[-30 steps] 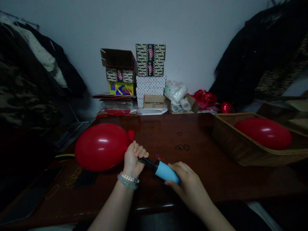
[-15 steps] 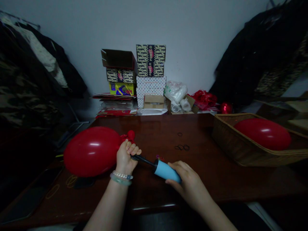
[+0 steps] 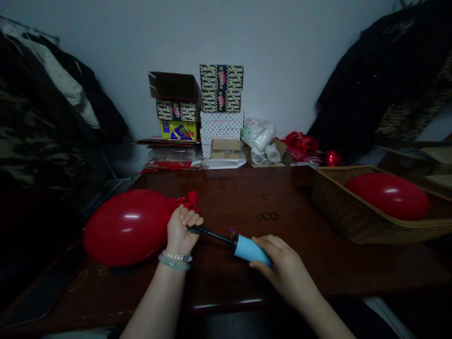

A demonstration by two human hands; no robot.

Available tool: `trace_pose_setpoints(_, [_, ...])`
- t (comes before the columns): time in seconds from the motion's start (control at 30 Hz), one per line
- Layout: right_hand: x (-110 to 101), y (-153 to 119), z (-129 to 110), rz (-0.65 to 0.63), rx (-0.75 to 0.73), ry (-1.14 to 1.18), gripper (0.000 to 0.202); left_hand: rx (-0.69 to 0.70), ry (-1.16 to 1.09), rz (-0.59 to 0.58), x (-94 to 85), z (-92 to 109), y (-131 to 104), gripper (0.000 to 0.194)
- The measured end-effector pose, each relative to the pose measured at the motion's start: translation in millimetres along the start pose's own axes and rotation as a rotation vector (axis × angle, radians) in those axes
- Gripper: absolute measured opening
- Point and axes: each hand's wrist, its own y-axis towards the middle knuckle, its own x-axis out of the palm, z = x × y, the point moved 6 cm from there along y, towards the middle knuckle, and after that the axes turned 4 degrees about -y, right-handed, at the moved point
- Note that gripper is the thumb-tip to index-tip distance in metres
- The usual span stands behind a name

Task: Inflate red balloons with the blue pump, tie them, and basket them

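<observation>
My left hand [image 3: 182, 231], with bracelets at the wrist, is closed round the black end of a balloon pump [image 3: 251, 250]. An inflated red balloon [image 3: 129, 227] sticks out to the left from this fist; its neck is hidden by the fingers. Wrapped over the pump's light blue barrel is my right hand [image 3: 282, 266]. A length of black rod shows between the two hands. Just behind the left hand lie small uninflated red balloons [image 3: 190, 200] on the table. The pump is held above the table, slanting down to the right.
A wicker basket [image 3: 339, 226] holding another red balloon [image 3: 388, 195] stands at the right. Black rubber bands [image 3: 268, 216] lie mid-table on the brown table [image 3: 226, 186]. Yellow bands [image 3: 78, 281] and a dark flat panel [image 3: 44, 289] are at left. Stacked boxes [image 3: 221, 89] line the wall.
My right hand and the blue barrel have moved slightly right, while my left hand and the balloon shifted left and down. More black rod shows between the hands.
</observation>
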Motion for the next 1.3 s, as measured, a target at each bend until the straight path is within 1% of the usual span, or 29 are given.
trace_pose_setpoints(0.2, [7,2,-15,0.038,-0.011,0.006,0.045,-0.045,0.034,-0.012,5.7,-21,-8,0.041])
trace_pose_setpoints(0.33, [13,2,-18,0.062,-0.002,0.006,0.046,-0.068,0.053,-0.016,9.6,-37,-15,0.042])
trace_pose_setpoints(0.4, [16,1,-17,0.075,0.0,0.004,0.045,-0.067,0.064,-0.018,10.1,-41,-16,0.042])
trace_pose_setpoints(0.47, [18,2,-16,0.075,-0.002,0.011,0.045,-0.059,0.077,-0.019,9.9,-42,-16,0.042])
trace_pose_setpoints(0.6, [20,4,-18,0.062,-0.018,0.04,0.045,-0.037,0.099,-0.034,10.2,-31,-14,0.042])
trace_pose_setpoints(0.7, [20,5,-18,0.059,-0.025,0.048,0.047,-0.011,0.11,-0.036,10.3,-17,-12,0.043])
trace_pose_setpoints(0.8, [18,4,-13,0.043,-0.01,0.042,0.046,0.024,0.097,-0.019,8.7,-1,-8,0.042])
trace_pose_setpoints(0.87, [13,4,-8,0.016,0.0,0.046,0.045,0.042,0.081,-0.008,7.1,9,-6,0.041])
trace_pose_setpoints(1.0, [3,3,1,-0.081,0.015,0.104,0.042,0.058,0.059,-0.015,5.7,26,-3,0.041])
trace_pose_setpoints(1.07, [-1,2,3,-0.114,0.027,0.123,0.041,0.052,0.052,-0.022,5.7,30,-3,0.041])
trace_pose_setpoints(1.13, [-2,1,4,-0.112,0.034,0.119,0.041,0.04,0.043,-0.017,5.4,29,-2,0.041])
trace_pose_setpoints(1.23, [-2,0,3,-0.054,0.027,0.093,0.041,0.041,0.032,-0.009,4.8,23,-1,0.041])
trace_pose_setpoints(1.3, [-1,0,0,-0.012,0.02,0.085,0.04,0.035,0.034,-0.019,5.8,16,-1,0.041])
